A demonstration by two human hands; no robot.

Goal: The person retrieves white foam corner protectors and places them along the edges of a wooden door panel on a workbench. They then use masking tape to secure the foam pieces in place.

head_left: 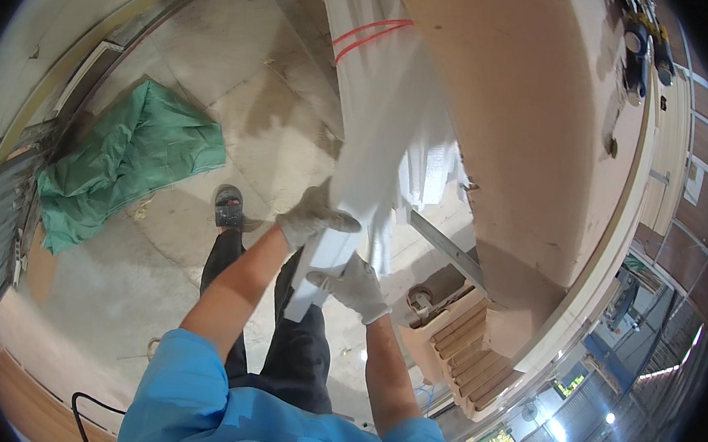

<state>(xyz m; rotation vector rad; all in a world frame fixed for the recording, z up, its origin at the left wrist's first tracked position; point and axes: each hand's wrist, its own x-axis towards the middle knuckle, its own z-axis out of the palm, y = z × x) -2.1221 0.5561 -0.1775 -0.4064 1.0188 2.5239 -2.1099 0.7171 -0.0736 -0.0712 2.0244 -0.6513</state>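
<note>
In front of my legs is a long white board [330, 255], tilted, with its bare near end sticking out of a thin white wrapping sheet [378, 123]. My left hand [314, 215], in a pale work glove, grips the board's left side, its fingers over the top where the wrapping begins. Nearer the end, my gloved right hand [354, 289] holds the right side with the thumb across the face. Farther off, red bands [373, 35] run around the wrapped bundle. Loose wrapping [432, 173] hangs down on its right. The undersides of both hands are hidden.
A large brown panel-topped table [512, 109] stands close on the right. Stacked brown pieces [468, 355] and a tape roll [420, 299] sit below its near end. A metal bar [447, 249] juts beneath it. Crumpled green sheeting [135, 154] lies on the floor at left.
</note>
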